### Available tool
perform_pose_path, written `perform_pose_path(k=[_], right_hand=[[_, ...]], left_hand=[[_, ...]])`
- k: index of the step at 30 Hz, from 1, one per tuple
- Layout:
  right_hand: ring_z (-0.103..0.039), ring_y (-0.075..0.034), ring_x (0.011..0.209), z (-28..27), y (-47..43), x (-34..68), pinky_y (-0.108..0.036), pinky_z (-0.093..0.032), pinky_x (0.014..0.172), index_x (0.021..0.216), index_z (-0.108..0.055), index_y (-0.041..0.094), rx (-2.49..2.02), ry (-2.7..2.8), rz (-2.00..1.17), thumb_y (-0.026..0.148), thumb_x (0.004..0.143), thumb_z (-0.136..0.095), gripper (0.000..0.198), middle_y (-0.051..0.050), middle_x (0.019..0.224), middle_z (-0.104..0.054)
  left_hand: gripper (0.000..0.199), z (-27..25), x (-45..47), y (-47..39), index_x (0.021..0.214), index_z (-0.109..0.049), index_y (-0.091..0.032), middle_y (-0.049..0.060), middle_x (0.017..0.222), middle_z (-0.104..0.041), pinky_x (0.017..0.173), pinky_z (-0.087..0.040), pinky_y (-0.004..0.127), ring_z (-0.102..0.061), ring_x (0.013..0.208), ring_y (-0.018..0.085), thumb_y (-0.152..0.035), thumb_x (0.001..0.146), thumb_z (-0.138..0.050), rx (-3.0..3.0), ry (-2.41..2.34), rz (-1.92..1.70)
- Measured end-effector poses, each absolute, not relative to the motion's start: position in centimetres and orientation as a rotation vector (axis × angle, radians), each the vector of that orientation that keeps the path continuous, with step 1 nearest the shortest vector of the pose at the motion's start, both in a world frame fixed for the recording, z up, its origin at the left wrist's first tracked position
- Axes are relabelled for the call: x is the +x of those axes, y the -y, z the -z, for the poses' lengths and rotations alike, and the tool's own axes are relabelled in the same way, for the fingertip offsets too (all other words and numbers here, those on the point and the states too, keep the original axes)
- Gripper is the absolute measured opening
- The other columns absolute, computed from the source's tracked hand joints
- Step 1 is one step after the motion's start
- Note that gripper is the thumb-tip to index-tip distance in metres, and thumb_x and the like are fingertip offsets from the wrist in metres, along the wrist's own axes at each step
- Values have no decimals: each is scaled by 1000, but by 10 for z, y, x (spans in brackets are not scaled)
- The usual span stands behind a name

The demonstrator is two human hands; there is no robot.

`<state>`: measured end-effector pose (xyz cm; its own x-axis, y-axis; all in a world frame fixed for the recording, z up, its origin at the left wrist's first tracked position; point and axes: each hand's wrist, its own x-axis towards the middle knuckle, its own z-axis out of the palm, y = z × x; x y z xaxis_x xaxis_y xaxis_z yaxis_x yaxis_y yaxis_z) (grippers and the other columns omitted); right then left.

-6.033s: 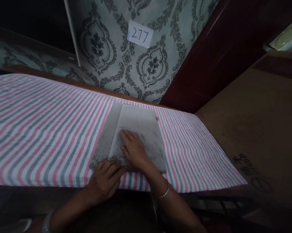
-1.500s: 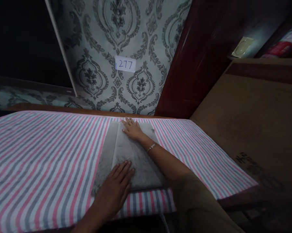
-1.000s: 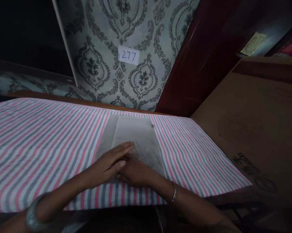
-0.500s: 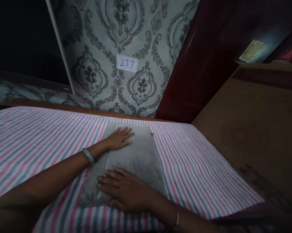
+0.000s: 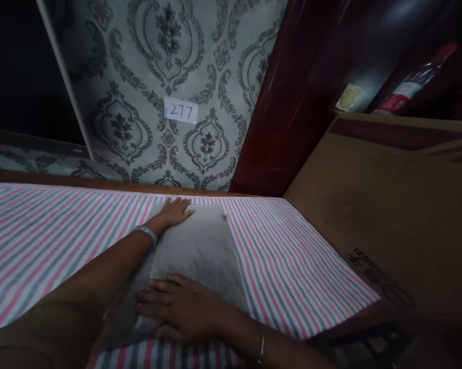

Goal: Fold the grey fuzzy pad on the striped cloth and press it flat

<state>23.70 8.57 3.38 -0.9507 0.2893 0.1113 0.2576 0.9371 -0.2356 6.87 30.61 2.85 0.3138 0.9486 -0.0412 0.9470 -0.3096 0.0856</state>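
A flat grey piece (image 5: 202,243), which looks like folded cloth with dark smudges and a small dark mark near its far right corner, lies on a striped cloth (image 5: 284,256). My left hand (image 5: 176,211) rests flat at its far left edge, fingers apart, a bracelet on the wrist. Nearer to me, my right hand (image 5: 180,310) presses palm-down on the lower left part, fingers spread out. A layer of the grey piece shows to the left, under my left forearm. Neither hand grasps anything.
A large cardboard box (image 5: 384,205) stands along the right side. Behind it are a plastic bottle (image 5: 405,92) and dark red furniture (image 5: 269,128). A paper marked 277 (image 5: 181,110) is on the patterned wall. A dark screen (image 5: 23,77) is at upper left.
My left hand has slid away from me toward the far left edge of the grey piece. My right hand stays low on it. The view has turned slightly right, showing more of the bottle.
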Motion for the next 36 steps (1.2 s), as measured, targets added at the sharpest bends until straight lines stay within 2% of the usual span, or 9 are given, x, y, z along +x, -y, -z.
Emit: perform_pose_path(k=[2, 4, 8, 10, 13, 17, 27, 31, 36], right_hand=[[-15, -14, 151, -34, -86, 237, -38, -18, 123, 150, -33, 21, -424, 2958, -327, 41, 103, -39, 51, -1, 159, -35], [-15, -13, 151, -34, -86, 236, -38, -18, 123, 150, -33, 22, -431, 2960, -327, 41, 103, -40, 51, -1, 159, -35], [-18, -12, 150, -36, -86, 237, -34, -18, 123, 148, -37, 24, -442, 2939, -267, 42, 103, -41, 49, 0, 158, -38], [-19, -12, 150, -39, -87, 240, -32, -19, 123, 146, -41, 26, -456, 2920, -206, 45, 102, -42, 48, 1, 156, -40], [-20, -13, 150, -41, -88, 246, -32, -20, 123, 144, -44, 26, -488, 2899, -140, 47, 101, -41, 47, 1, 155, -42], [-20, -18, 150, -36, -88, 252, -39, -18, 124, 146, -40, 21, -513, 2910, -111, 46, 102, -40, 51, -2, 158, -37], [-12, -15, 152, -41, -85, 255, -39, -18, 124, 148, -37, 25, -560, 2919, -197, 47, 102, -40, 52, 1, 160, -32], [-12, -15, 152, -41, -86, 256, -38, -17, 124, 148, -37, 25, -553, 2913, -200, 49, 102, -39, 52, 1, 160, -32], [-11, -14, 152, -42, -87, 256, -38, -17, 124, 148, -37, 26, -557, 2917, -205, 49, 102, -38, 51, 2, 160, -33]], left_hand=[[70, -34, 75, -298, 155, -29, -16, 15, 162, -25, 117, -5, 60, -15, 151, 34, -55, 97, -26, 2492, -1873, -69], [70, -37, 82, -283, 155, -29, -14, 17, 163, -21, 118, -6, 58, -13, 151, 33, -55, 97, -28, 2587, -1820, -165], [66, -40, 103, -236, 155, -27, -21, 13, 163, -23, 120, -16, 46, -21, 150, 26, -55, 99, -29, 2825, -1118, -202], [66, -40, 111, -215, 155, -28, -26, 9, 163, -25, 121, -15, 44, -22, 150, 24, -58, 98, -30, 2844, -837, -146], [66, -35, 116, -199, 155, -28, -28, 9, 162, -27, 121, -12, 43, -22, 150, 22, -60, 98, -31, 2822, -713, -137], [68, -23, 112, -214, 156, -27, -26, 10, 162, -26, 121, -11, 45, -22, 150, 23, -60, 97, -34, 2830, -727, -159], [70, -18, 116, -295, 155, -29, -19, 12, 162, -23, 121, -9, 45, -18, 151, 25, -58, 96, -30, 2757, -1189, -108], [73, -21, 118, -313, 156, -25, -16, 13, 162, -23, 120, -11, 44, -19, 151, 25, -58, 96, -25, 2709, -1279, -66], [72, -23, 120, -321, 156, -26, -19, 12, 162, -27, 119, -17, 45, -22, 150, 26, -59, 96, -22, 2667, -1369, -52]])
